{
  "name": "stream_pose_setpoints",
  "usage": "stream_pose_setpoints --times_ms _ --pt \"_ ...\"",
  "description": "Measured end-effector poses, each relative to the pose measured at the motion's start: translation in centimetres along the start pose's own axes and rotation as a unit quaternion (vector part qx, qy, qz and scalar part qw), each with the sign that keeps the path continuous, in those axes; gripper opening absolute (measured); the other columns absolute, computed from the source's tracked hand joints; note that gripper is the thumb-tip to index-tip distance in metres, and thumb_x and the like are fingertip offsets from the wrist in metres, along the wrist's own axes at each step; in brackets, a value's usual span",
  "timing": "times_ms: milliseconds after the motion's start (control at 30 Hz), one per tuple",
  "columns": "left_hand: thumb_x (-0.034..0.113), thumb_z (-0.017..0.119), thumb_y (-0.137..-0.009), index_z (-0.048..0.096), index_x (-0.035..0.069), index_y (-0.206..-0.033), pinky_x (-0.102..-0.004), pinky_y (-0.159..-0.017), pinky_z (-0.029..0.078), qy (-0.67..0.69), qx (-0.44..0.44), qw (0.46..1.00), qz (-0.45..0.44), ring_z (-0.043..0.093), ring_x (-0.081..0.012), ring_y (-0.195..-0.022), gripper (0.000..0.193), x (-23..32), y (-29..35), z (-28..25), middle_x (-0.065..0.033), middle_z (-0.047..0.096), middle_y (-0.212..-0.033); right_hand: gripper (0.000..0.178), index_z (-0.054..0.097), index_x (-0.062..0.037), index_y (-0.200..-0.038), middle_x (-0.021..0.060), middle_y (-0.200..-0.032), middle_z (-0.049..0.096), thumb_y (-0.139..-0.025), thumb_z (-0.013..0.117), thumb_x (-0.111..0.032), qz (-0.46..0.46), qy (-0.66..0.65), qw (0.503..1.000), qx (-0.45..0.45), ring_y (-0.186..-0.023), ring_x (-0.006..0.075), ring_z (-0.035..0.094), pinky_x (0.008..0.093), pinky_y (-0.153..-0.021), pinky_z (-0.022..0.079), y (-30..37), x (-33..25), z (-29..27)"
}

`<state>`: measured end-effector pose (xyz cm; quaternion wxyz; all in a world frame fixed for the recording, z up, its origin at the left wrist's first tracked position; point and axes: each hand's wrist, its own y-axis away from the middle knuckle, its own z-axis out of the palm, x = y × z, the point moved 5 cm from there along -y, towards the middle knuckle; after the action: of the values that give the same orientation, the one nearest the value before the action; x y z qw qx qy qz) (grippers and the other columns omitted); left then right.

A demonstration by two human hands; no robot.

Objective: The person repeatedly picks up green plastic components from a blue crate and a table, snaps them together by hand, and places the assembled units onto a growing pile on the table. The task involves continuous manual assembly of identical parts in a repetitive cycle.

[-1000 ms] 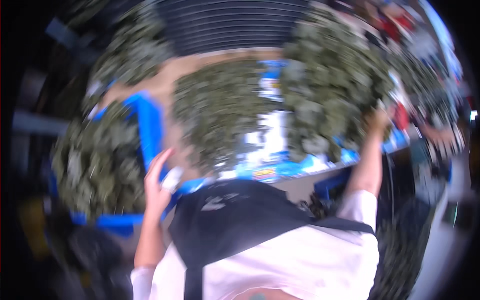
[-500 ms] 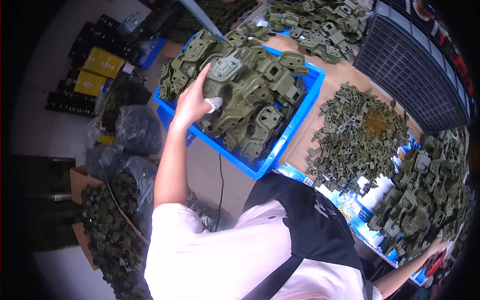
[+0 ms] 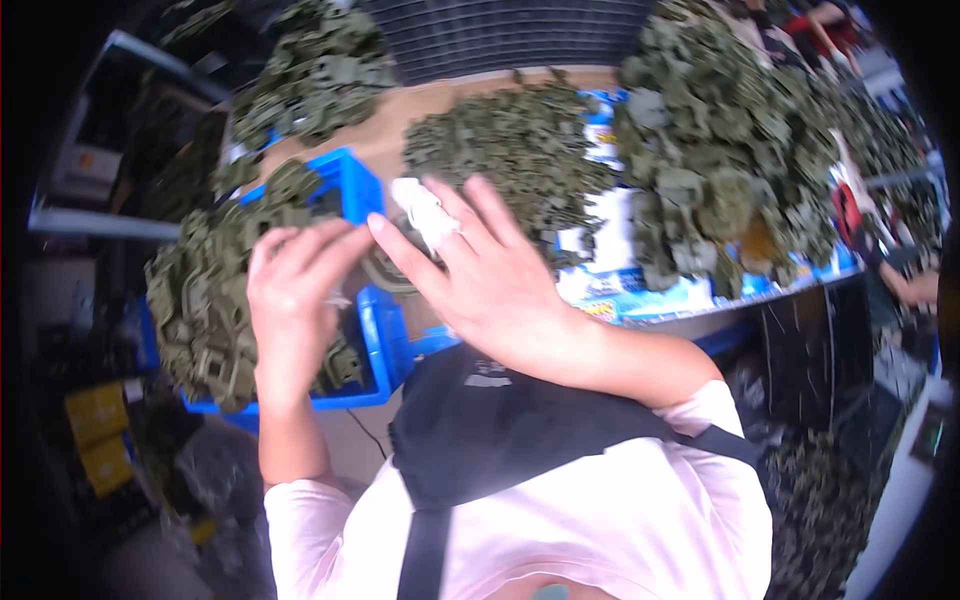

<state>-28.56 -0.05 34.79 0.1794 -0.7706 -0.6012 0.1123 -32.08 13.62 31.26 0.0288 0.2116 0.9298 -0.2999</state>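
Note:
My left hand (image 3: 295, 295), blurred, is over the right part of a blue bin (image 3: 375, 330), its fingers and thumb bent round the edge of an olive-green moulded plastic part (image 3: 385, 268). Most of that part is hidden behind my hands. Just to the right, my right hand (image 3: 495, 285) has its fingers spread over the part, with a white wrap (image 3: 425, 212) on one finger. Whether it touches the part I cannot tell. Inside the bin lies a heaped pile of similar green parts (image 3: 210, 310).
Small green pieces (image 3: 510, 150) cover the cardboard-topped table beyond my hands. Larger green parts (image 3: 725, 150) are heaped at the right, more (image 3: 315, 75) at the far left. A dark ribbed crate (image 3: 505, 35) stands at the back. Another person's arm (image 3: 905, 285) shows at the right edge.
The view has swung to the right. My left hand has come off the pile in the bin with a green part, and my right hand has come in from the far right beside it.

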Motion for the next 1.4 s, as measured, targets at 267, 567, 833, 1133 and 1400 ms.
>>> stream_pose_setpoints --times_ms 267,567,833,1133,1400 --pt "0.026 0.085 -0.054 -0.005 0.012 -0.143 -0.0414 -0.108 0.02 0.473 -0.006 0.861 -0.188 0.034 -0.0332 -0.126 0.128 2.5 4.9 12.4 -0.0227 0.034 -0.135 0.076 0.021 -0.0055 -0.14 0.0197 -0.129 0.041 -0.074 0.06 -0.007 0.429 -0.508 0.747 0.003 -0.115 0.0313 0.047 0.036 -0.095 0.038 13.1 4.5 7.4" --pt "0.003 0.066 -0.072 -0.016 0.019 -0.14 -0.038 -0.085 0.048 0.771 -0.155 0.535 -0.308 0.057 -0.0348 -0.102 0.108 1.8 8.3 18.2 -0.0265 0.026 -0.137 0.069 0.03 -0.0066 -0.137 0.0128 -0.123 0.049 -0.078 0.062 -0.021 0.532 -0.627 0.568 -0.026 -0.112 0.016 0.047 0.0282 -0.092 0.037 20.2 12.1 8.3" --pt "0.056 0.068 -0.068 0.026 0.008 -0.133 -0.0421 -0.085 0.049 0.862 -0.143 0.307 -0.378 0.058 -0.0354 -0.098 0.091 1.4 8.5 18.5 -0.0264 0.05 -0.116 0.046 0.047 -0.0105 -0.118 0.0188 -0.118 0.052 -0.077 0.063 -0.026 0.476 -0.105 0.87 -0.076 -0.101 0.0361 0.053 0.0402 -0.088 0.042 21.6 21.1 11.5" --pt "0.028 0.061 -0.083 0.042 0.001 -0.123 -0.0367 -0.071 0.055 0.786 -0.124 0.356 -0.49 0.064 -0.0243 -0.082 0.052 2.1 9.3 20.0 -0.0132 0.059 -0.104 0.021 0.054 -0.0096 -0.093 0.0167 -0.083 0.064 -0.074 0.062 -0.006 0.482 -0.006 0.875 -0.043 -0.078 0.0335 0.063 0.0401 -0.066 0.049 25.5 17.7 12.1" --pt "0.022 0.064 -0.08 0.036 0.001 -0.132 -0.0259 -0.093 0.04 0.696 -0.327 0.531 -0.355 0.052 -0.013 -0.109 0.063 3.5 6.0 17.5 -0.0089 0.052 -0.123 0.028 0.062 -0.0087 -0.101 0.0133 -0.082 0.061 -0.073 0.063 -0.005 0.24 -0.165 0.956 -0.044 -0.075 0.0301 0.062 0.0373 -0.067 0.051 13.1 6.5 3.9"
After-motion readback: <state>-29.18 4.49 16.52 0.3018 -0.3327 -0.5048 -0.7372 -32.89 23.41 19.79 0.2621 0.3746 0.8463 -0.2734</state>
